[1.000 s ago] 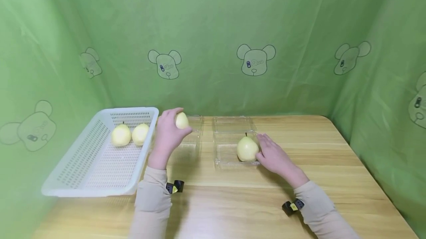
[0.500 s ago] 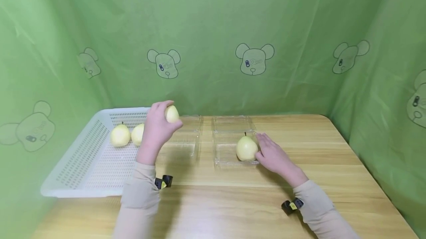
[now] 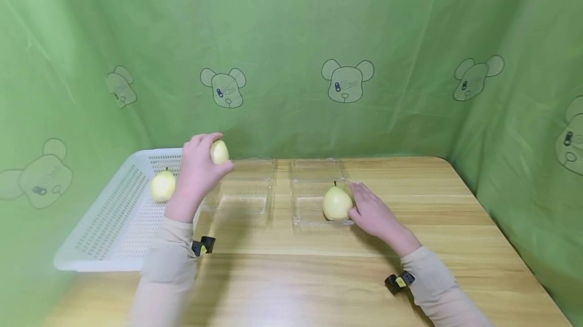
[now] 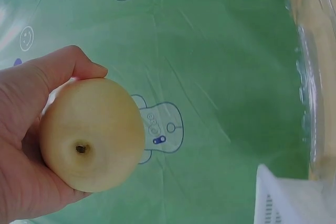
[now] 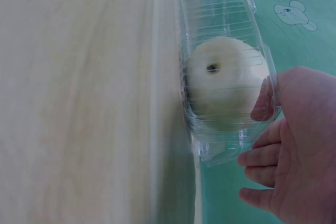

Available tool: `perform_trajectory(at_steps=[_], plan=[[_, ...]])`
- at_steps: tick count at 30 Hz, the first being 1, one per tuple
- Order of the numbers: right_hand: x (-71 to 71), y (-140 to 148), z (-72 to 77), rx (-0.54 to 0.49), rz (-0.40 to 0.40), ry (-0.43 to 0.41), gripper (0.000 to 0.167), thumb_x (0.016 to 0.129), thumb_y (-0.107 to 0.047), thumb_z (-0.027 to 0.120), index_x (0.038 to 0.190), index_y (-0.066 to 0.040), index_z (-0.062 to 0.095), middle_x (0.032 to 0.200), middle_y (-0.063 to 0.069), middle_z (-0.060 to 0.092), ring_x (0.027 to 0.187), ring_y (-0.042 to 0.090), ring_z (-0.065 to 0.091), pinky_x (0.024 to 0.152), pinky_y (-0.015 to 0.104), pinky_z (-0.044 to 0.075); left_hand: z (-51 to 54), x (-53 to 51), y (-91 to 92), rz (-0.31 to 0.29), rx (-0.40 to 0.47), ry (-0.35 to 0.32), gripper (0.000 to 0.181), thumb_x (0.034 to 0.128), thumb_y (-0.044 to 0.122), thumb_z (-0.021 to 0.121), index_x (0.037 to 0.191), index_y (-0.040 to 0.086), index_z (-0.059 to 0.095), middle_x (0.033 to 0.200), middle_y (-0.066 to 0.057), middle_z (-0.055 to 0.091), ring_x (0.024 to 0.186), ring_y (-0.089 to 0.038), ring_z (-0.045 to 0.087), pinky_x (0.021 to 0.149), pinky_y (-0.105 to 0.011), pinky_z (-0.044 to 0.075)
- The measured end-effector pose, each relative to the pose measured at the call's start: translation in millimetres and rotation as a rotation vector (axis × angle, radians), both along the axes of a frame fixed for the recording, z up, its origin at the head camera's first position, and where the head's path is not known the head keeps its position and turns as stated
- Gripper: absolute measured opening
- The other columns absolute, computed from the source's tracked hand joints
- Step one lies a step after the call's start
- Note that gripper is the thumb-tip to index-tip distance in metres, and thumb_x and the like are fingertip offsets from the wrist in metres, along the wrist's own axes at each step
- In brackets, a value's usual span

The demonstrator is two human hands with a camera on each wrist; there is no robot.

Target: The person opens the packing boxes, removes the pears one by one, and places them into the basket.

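Observation:
In the head view my left hand (image 3: 198,167) grips a pale yellow-green pear (image 3: 219,152) above the right side of the basket. The left wrist view shows that pear (image 4: 94,135) held between thumb and fingers, its dimpled end toward the camera. Another pear (image 3: 337,204) sits stem up in the right clear plastic clamshell (image 3: 305,210). My right hand (image 3: 375,215) holds that box by its right side. Through the plastic in the right wrist view, the thumb (image 5: 262,106) shows next to the pear (image 5: 223,77), while the other fingers (image 5: 260,156) lie outside.
A white slotted basket (image 3: 100,261) stands at the left with a pear (image 3: 163,186) showing; my left arm covers part of it. Between basket and right box lies a second open clear clamshell (image 3: 246,203). Green curtain (image 3: 291,38) encloses the wooden table (image 3: 437,215).
My left hand has moved left and slightly up with its pear, now hiding one of the pears in the basket. The right hand and its box have stayed put.

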State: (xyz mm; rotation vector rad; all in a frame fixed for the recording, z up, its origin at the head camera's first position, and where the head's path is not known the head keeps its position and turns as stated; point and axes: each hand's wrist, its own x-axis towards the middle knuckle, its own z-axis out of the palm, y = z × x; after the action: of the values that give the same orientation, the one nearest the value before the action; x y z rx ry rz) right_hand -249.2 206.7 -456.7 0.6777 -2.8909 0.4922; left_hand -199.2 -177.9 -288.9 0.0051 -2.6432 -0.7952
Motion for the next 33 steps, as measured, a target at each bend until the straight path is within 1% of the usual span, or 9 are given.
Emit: perform_trajectory(at_steps=[4,10,17,20,24,28,30,33], plan=[[-0.3,0.0,-0.3,0.002,0.001,-0.003,0.064,0.091,-0.019,0.049,0.144,0.014,0.032,0.150,0.033,0.034,0.141,0.049,0.029,0.118,0.056,0.027,0.2,0.7,-9.3,0.008,-0.029,0.005,0.068,0.0732,0.020,0.073,0.137,0.007,0.052,0.138,-0.022,0.048,0.122,-0.042,0.043,0.091,-0.058,0.047],[-0.8,-0.5,0.1,-0.003,0.002,-0.020,0.066,0.092,-0.021,0.048,0.145,0.014,0.030,0.152,0.032,0.031,0.142,0.049,0.028,0.119,0.056,0.025,0.5,0.7,-24.9,0.020,-0.048,0.023,0.069,0.0719,0.019,0.071,0.137,0.006,0.052,0.137,-0.024,0.048,0.122,-0.043,0.042,0.092,-0.059,0.045],[-1.3,-1.1,-0.2,-0.006,-0.001,-0.019,0.066,0.092,-0.021,0.048,0.145,0.014,0.029,0.152,0.032,0.031,0.142,0.049,0.028,0.119,0.056,0.025,-0.2,1.5,-42.9,0.035,-0.060,0.027,0.066,0.0737,0.018,0.071,0.135,0.003,0.053,0.136,-0.026,0.048,0.119,-0.045,0.042,0.085,-0.057,0.046],[-1.4,-1.5,-0.2,-0.006,0.001,-0.018,0.066,0.092,-0.021,0.048,0.145,0.014,0.030,0.152,0.032,0.031,0.142,0.049,0.028,0.119,0.056,0.025,-1.4,2.3,-50.6,0.042,-0.068,0.011,0.066,0.0750,0.018,0.070,0.136,0.003,0.052,0.136,-0.028,0.047,0.119,-0.046,0.042,0.083,-0.057,0.045],[-1.7,-2.2,-0.2,-0.005,0.003,-0.032,0.066,0.093,-0.022,0.048,0.145,0.013,0.029,0.152,0.032,0.030,0.142,0.048,0.027,0.119,0.056,0.025,-3.2,2.9,-59.9,0.050,-0.079,-0.007,0.069,0.0765,0.022,0.072,0.138,0.002,0.049,0.139,-0.029,0.045,0.122,-0.048,0.040,0.088,-0.060,0.044],[-2.0,-2.4,-0.2,0.001,0.004,-0.034,0.066,0.093,-0.022,0.047,0.146,0.013,0.028,0.153,0.031,0.030,0.143,0.048,0.027,0.119,0.055,0.024,-4.2,2.5,-66.4,0.049,-0.086,0.001,0.072,0.0756,0.024,0.074,0.138,0.000,0.048,0.139,-0.030,0.045,0.123,-0.049,0.039,0.096,-0.063,0.039],[-2.3,-1.7,-0.5,0.003,0.000,-0.033,0.066,0.093,-0.022,0.047,0.146,0.013,0.028,0.153,0.031,0.030,0.143,0.048,0.027,0.119,0.055,0.025,-4.1,1.7,-68.2,0.043,-0.092,0.000,0.073,0.0754,0.024,0.075,0.138,0.000,0.048,0.139,-0.031,0.044,0.123,-0.050,0.039,0.097,-0.064,0.038],[-2.8,-0.4,-1.2,0.007,-0.002,-0.031,0.066,0.093,-0.021,0.047,0.146,0.013,0.028,0.153,0.031,0.030,0.143,0.048,0.027,0.119,0.056,0.025,-5.0,0.1,-71.4,0.039,-0.101,-0.002,0.073,0.0754,0.023,0.075,0.138,-0.001,0.048,0.138,-0.031,0.044,0.122,-0.050,0.039,0.095,-0.065,0.039]])
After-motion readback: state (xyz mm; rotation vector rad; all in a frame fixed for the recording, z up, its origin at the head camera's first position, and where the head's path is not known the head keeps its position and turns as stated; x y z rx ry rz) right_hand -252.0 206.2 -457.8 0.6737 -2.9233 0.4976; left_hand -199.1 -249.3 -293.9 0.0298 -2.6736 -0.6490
